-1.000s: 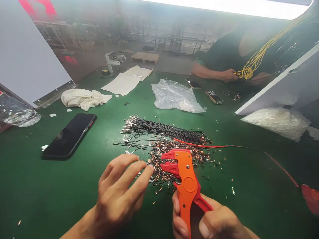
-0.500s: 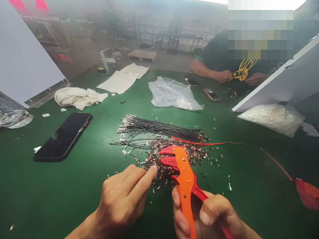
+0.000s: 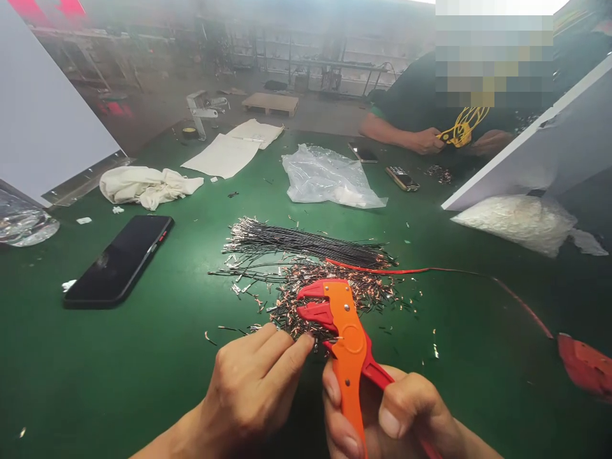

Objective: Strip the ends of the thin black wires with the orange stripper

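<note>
My right hand (image 3: 396, 408) is wrapped round the orange and red wire stripper (image 3: 351, 338); its red jaws are apart and point left. My left hand (image 3: 258, 376) is closed in a pinch beside the stripper. A short copper wire end shows just past its fingertips, against the tool; the rest of this thin wire is mostly hidden by my fingers. Beneath and behind the tool spreads a pile of black wire offcuts with copper strands (image 3: 368, 287). Behind the pile lies a bundle of black wires (image 3: 306, 241), with silvery terminals at the left ends.
A black phone (image 3: 119, 261) lies left, a white cloth (image 3: 150, 185) behind it. A clear plastic bag (image 3: 329, 175) is at the back. A red strip (image 3: 401, 271) leads right to a red object (image 3: 586, 360). Across the table, a person's hands hold a yellow-handled tool (image 3: 459, 135).
My left hand has shifted slightly right, its fingertips now close against the stripper. The copper wire end has come into view there. The stripper stays in my right hand, with its jaws still apart.
</note>
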`<move>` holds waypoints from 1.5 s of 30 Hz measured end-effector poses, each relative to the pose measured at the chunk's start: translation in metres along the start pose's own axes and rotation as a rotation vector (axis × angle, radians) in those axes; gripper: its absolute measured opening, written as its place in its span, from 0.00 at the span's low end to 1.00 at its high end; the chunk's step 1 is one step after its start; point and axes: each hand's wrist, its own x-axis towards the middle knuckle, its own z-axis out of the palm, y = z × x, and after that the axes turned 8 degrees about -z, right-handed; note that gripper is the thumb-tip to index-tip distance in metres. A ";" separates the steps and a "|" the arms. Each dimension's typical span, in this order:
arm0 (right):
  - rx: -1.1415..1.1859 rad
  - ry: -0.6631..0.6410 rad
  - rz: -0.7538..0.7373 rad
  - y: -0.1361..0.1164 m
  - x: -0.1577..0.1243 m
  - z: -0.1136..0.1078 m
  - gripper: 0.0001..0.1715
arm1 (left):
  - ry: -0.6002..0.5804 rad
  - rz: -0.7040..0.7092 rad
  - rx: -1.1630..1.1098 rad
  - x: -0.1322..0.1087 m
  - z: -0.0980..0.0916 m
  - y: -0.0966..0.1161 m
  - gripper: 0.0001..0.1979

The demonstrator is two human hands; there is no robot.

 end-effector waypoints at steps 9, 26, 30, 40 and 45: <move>-0.045 -0.010 0.036 0.002 -0.001 -0.002 0.24 | -0.023 -0.007 -0.009 -0.001 0.002 0.002 0.09; 0.004 -0.050 -0.042 0.008 -0.001 0.001 0.17 | -0.028 -0.002 -0.055 -0.001 0.004 0.008 0.09; -0.084 0.030 -0.025 0.013 -0.003 -0.007 0.24 | -0.010 -0.015 -0.075 -0.002 0.006 0.009 0.09; -0.055 0.043 -0.018 0.014 -0.004 -0.009 0.26 | -0.002 -0.048 -0.094 -0.003 0.006 0.011 0.09; -0.114 0.038 -0.039 0.015 -0.006 -0.008 0.26 | -0.028 -0.042 -0.130 -0.005 0.007 0.011 0.11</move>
